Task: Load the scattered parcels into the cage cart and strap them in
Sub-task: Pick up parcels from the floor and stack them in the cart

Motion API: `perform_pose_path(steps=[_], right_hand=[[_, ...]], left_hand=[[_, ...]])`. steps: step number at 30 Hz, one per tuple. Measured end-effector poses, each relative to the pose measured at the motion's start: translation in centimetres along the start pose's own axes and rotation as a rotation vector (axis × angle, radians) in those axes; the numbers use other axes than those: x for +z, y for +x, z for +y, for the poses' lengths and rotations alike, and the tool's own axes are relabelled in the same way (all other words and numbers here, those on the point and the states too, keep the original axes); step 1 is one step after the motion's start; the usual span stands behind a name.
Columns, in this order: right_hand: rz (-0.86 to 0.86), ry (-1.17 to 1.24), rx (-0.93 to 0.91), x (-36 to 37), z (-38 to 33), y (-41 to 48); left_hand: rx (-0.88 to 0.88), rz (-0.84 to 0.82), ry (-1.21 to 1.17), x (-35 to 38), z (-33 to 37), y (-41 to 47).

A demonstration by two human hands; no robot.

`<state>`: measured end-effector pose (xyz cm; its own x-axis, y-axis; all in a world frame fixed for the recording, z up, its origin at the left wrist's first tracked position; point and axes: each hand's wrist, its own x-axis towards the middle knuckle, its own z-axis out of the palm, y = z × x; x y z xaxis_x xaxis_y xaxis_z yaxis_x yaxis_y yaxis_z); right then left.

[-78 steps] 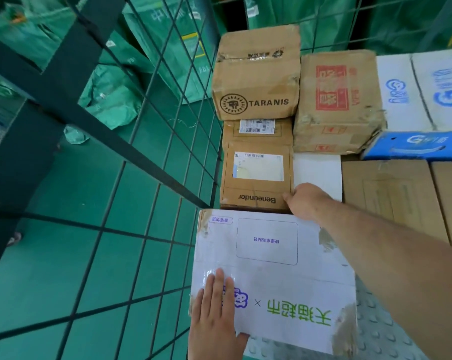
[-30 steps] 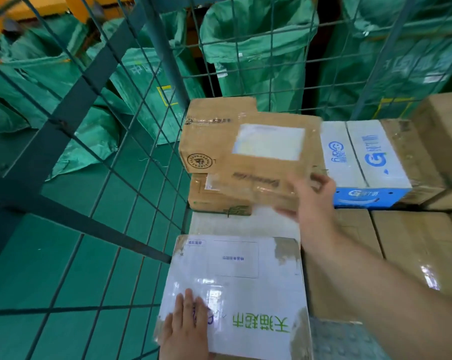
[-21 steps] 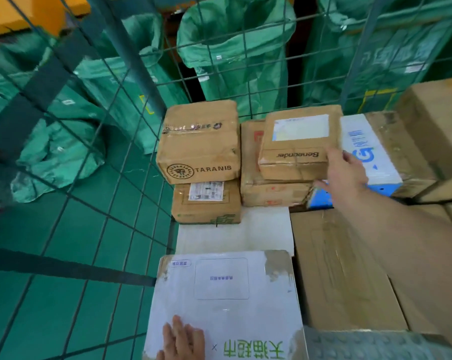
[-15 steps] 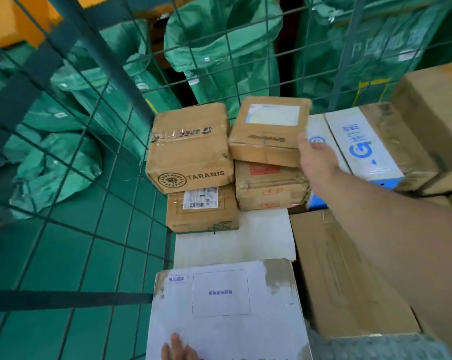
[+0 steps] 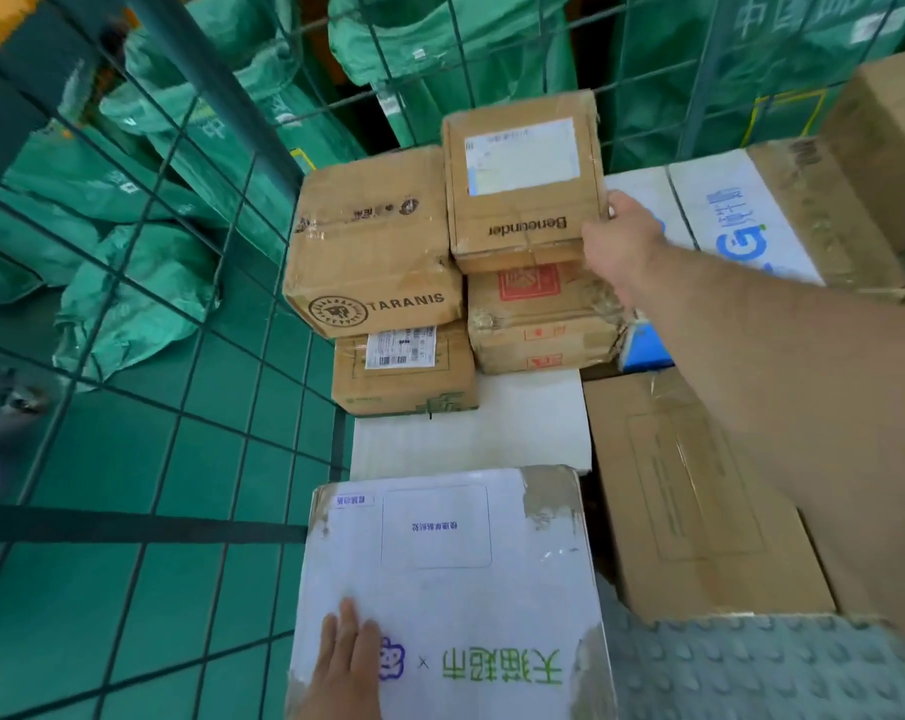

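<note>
One slip is risked: the Beneunder box (image 5: 523,184), clasped by the right grip (image 5: 621,246) atop the red-stamped carton (image 5: 538,314) inside the cage cart (image 5: 221,75), could be toppled if released crooked, while the white parcel (image 5: 450,579) is only pressed by the flat left grip (image 5: 343,662)

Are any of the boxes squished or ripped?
Yes. The white parcel under the left hand has scraped corners showing brown card. The TARANIS box looks dented in front.

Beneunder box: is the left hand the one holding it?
No, the right hand grips the Beneunder box at its right edge, while the left hand lies flat on the white box.
</note>
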<state>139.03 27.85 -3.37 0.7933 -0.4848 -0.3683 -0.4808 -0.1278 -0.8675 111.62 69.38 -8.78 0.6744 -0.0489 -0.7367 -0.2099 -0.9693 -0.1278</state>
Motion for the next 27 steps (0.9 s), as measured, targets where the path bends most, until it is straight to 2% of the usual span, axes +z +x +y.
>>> perform_pose_path(steps=[1,2,4,5,8,10,13,15,16,18,21,24,27], right_hand=[[0.000,0.001,0.004,0.0,-0.3,0.4],[0.009,0.015,0.006,0.1,-0.5,0.5],[0.016,0.037,0.036,0.4,-0.7,1.1],[-0.002,0.043,0.029,0.4,-0.7,0.5],[-0.071,0.012,0.043,-0.1,0.8,-0.8],[-0.057,-0.130,0.053,-0.8,2.3,-2.7],[-0.059,-0.246,-0.007,-2.4,5.9,-8.9],[-0.207,-0.286,-0.097,-3.5,9.2,-14.5],[-0.308,-0.302,-0.145,-4.3,10.9,-17.2],[-0.433,-0.310,-0.169,-6.6,14.6,-22.8],[-0.479,-0.275,-0.087,-11.7,18.0,-32.0],[-0.413,-0.269,0.043,-16.3,21.7,-38.3],[-0.227,-0.294,0.140,-20.7,25.1,-42.9]], left_hand=[[-0.031,0.053,-0.072,-1.4,0.9,0.1],[-0.071,-0.070,-0.132,-2.6,1.8,-0.2],[-0.108,-0.116,-0.228,-2.5,1.7,-0.9],[-0.119,-0.087,-0.238,-2.0,1.6,-1.1],[-0.139,0.010,-0.210,-1.5,2.3,-2.0],[-0.150,0.067,-0.159,-1.7,2.8,-2.7],[-0.176,0.069,-0.112,-2.4,4.0,-3.3],[-0.195,0.007,-0.097,-3.0,5.0,-3.7],[-0.179,-0.032,-0.119,-3.3,5.8,-4.6],[-0.111,-0.010,-0.235,-3.0,8.1,-6.2],[0.029,0.186,-0.518,-2.3,12.8,-9.2],[0.145,0.264,-0.649,-0.8,18.5,-12.7],[0.365,0.168,-0.634,1.0,24.3,-15.9]])
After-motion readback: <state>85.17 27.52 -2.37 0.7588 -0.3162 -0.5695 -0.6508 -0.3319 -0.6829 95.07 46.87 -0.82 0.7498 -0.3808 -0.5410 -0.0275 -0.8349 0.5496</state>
